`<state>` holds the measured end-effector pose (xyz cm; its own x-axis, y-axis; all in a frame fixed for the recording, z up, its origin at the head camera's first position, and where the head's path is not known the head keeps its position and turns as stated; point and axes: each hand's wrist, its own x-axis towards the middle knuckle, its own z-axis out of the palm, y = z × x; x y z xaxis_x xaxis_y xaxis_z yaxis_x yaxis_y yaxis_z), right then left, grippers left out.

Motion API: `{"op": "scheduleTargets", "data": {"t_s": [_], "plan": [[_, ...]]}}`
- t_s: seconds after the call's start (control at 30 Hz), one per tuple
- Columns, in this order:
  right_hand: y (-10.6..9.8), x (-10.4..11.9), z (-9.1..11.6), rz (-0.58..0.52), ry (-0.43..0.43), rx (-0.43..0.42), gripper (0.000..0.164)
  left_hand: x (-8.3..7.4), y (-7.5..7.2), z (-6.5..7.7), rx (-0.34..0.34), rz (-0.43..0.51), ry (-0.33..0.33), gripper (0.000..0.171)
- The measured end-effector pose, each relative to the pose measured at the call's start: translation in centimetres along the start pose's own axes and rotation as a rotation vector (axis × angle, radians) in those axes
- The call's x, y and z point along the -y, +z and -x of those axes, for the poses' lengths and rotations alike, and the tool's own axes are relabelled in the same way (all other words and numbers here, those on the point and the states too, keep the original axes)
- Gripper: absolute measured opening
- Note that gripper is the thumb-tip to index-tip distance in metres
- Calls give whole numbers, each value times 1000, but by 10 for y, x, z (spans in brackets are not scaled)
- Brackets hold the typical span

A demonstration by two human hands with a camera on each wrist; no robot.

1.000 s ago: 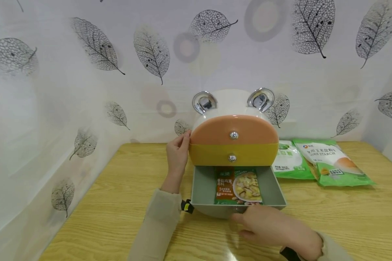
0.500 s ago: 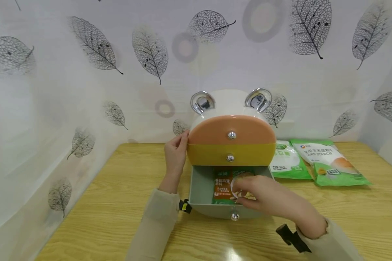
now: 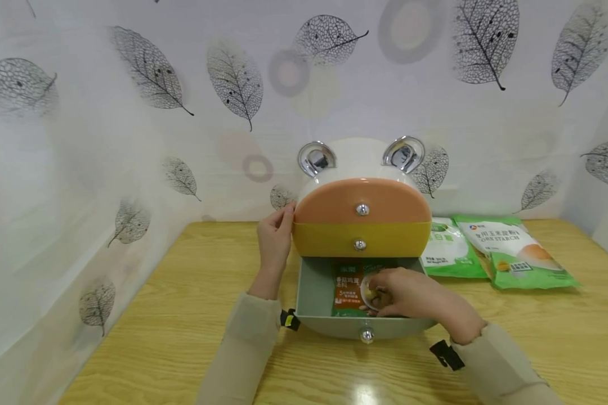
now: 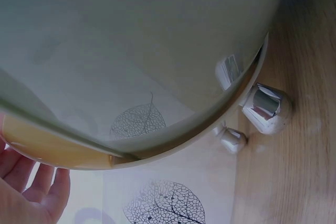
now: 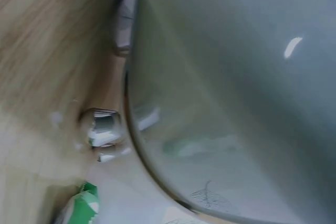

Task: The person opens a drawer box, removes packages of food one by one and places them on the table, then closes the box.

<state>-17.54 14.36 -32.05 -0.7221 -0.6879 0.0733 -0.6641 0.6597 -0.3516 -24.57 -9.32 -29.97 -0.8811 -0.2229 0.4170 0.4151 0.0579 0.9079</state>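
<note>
A small three-drawer storage box (image 3: 360, 154) with a white body and chrome ear-like rings stands on the table. Its pale green bottom drawer (image 3: 314, 295) is pulled out. Inside lies a flat brown-and-green seasoning packet (image 3: 347, 293) with a food picture. My right hand (image 3: 410, 292) reaches over the drawer's front, fingers bent down onto the packet's right half and thumb low near the front rim. Whether they pinch the packet is hidden. My left hand (image 3: 276, 233) rests its fingers against the box's left side; in the left wrist view its fingers (image 4: 58, 192) show beside the box.
The orange drawer (image 3: 334, 202) and yellow drawer (image 3: 329, 242) above are closed, each with a round chrome knob. Right of the box lie a corn starch bag (image 3: 506, 247) and another white-green bag (image 3: 446, 250) on the wood table (image 3: 182, 315). A leaf-patterned curtain (image 3: 304, 112) hangs behind.
My right hand has left the bottom drawer's knob, risen over the front rim and come down onto the packet. The left hand keeps its place at the box's side.
</note>
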Motion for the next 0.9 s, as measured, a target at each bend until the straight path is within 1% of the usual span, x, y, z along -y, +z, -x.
{"op": "scheduleTargets", "data": {"t_s": [0.1,0.23,0.4,0.47,0.57,0.73,0.8,0.9], "plan": [[3,-5,-1,-4,14,57,23,-11,0,5,-1,-13,9,24],[6,-8,-2,3,23,94,30,-24,1,10,-8,-36,20,24],[10,-11,-3,61,18,117,32,-25,1,11,-2,-28,21,24],[11,-12,-3,67,14,118,32,-25,1,11,0,-23,18,24],[11,-12,-3,62,5,111,28,-24,1,11,1,-24,11,24],[9,-14,-2,28,-67,110,13,-2,0,3,0,-23,2,25],[8,-14,-2,22,-96,101,13,7,0,0,2,-16,6,25],[4,-11,-1,43,-114,63,16,6,-1,0,5,-11,16,25]]}}
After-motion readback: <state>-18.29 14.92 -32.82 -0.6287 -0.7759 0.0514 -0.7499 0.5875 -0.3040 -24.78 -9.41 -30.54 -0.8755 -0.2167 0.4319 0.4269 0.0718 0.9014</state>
